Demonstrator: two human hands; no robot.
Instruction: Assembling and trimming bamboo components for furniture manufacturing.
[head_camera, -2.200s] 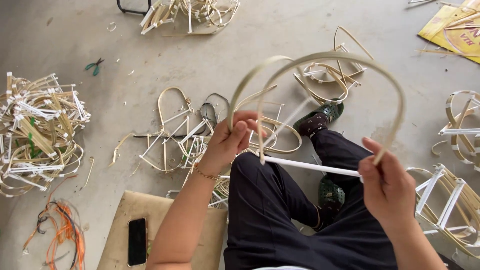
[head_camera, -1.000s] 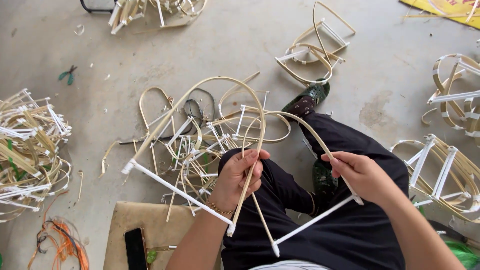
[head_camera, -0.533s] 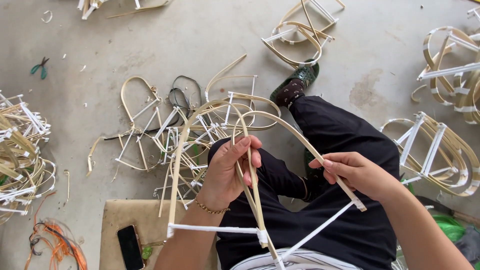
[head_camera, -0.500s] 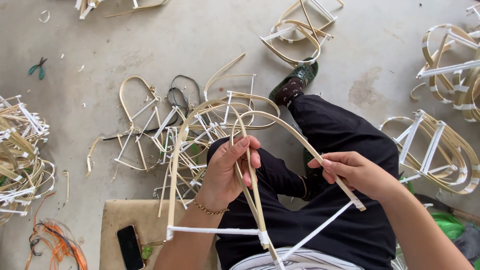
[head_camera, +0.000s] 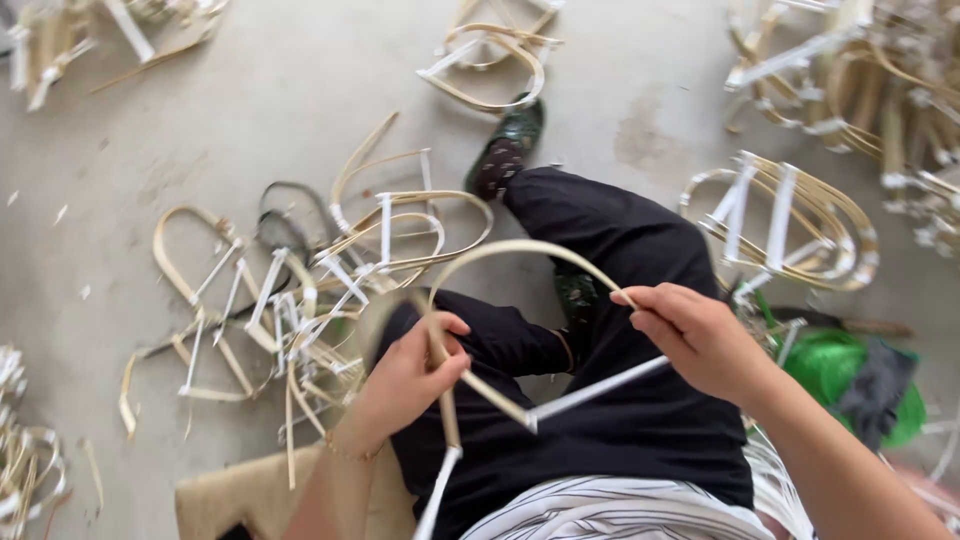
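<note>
Bamboo hoop frame (head_camera: 520, 255) pinched in my left hand (head_camera: 405, 375) and right hand (head_camera: 700, 340); overbending might snap the springy strip.

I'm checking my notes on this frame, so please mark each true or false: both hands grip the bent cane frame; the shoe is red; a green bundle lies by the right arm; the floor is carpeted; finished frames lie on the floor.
1. Both hands grip the bent cane frame: true; left hand, right hand.
2. The shoe is red: false, it is dark green.
3. A green bundle lies by the right arm: true.
4. The floor is carpeted: false, it is bare grey concrete.
5. Finished frames lie on the floor: true.
</note>
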